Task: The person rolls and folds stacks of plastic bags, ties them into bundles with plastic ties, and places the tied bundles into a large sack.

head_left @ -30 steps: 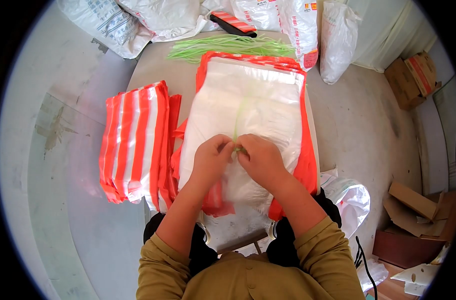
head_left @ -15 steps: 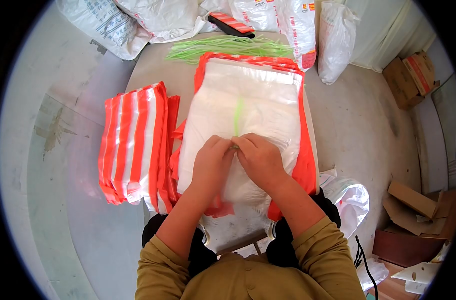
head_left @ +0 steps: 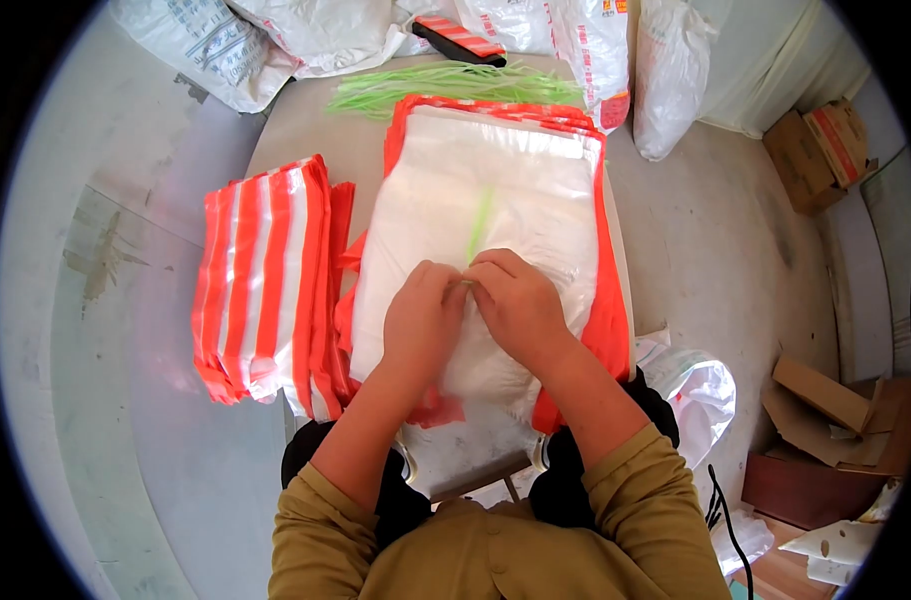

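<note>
A stack of clear and red plastic bags [head_left: 535, 170] lies in front of me, its top sheet whitish and see-through. Over its middle, my left hand [head_left: 427, 305] and my right hand [head_left: 515, 300] meet with fingertips pinched together. Both hold a thin light green plastic strip [head_left: 482, 218], whose free end stretches away from me across the top bag. The part between my fingertips is mostly hidden. To the left sits a folded pile of red-and-white striped bags [head_left: 260, 285].
Many loose green strips [head_left: 455, 88] lie at the table's [head_left: 300, 125] far edge, by a black and striped bundle [head_left: 459, 40]. White printed sacks [head_left: 320, 35] stand behind. Cardboard boxes [head_left: 820, 155] are on the floor at right, with an opened carton [head_left: 825, 400] nearer.
My right hand has risen slightly and its fingers have shifted around the strip. The strip's free end has swung a little to the right. Both hands remain together.
</note>
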`<action>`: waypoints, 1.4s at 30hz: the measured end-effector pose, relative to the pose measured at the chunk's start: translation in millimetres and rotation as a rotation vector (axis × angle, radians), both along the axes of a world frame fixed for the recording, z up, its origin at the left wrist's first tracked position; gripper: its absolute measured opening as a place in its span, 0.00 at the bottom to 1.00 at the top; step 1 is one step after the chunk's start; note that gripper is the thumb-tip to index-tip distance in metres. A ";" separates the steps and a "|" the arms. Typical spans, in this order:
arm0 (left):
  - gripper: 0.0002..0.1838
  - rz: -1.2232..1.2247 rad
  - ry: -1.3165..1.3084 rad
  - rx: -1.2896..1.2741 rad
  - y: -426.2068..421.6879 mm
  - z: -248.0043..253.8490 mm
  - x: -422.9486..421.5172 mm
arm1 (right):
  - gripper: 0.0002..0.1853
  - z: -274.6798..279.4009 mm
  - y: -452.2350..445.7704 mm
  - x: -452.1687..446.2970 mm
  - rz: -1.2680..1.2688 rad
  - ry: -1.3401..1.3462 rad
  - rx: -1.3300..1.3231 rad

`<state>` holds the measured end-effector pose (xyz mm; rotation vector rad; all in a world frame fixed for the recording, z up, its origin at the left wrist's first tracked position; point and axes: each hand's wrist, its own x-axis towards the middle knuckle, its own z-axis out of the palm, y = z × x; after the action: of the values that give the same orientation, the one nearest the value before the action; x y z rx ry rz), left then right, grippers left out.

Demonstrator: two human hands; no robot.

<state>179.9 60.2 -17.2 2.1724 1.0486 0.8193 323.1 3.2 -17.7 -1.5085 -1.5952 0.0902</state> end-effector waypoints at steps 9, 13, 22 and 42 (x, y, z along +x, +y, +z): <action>0.03 -0.007 -0.155 -0.121 6.4 -9.8 -2.7 | 0.15 8.7 -0.8 -1.9 -0.006 0.356 -0.286; 0.02 -0.010 -0.200 -0.316 10.9 -14.2 -1.9 | 0.16 4.9 3.9 11.3 0.077 0.535 -0.402; 0.04 -0.013 -0.317 -0.617 12.2 -5.8 -1.9 | 0.14 18.3 -0.8 13.8 0.088 0.427 -0.420; 0.04 -0.027 -0.376 -0.682 8.5 -10.6 -0.6 | 0.16 4.9 2.9 18.8 0.178 0.717 -0.453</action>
<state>179.4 68.6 -27.8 1.3946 0.9252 0.6886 341.9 6.2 -12.8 -1.4179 -1.1456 1.0322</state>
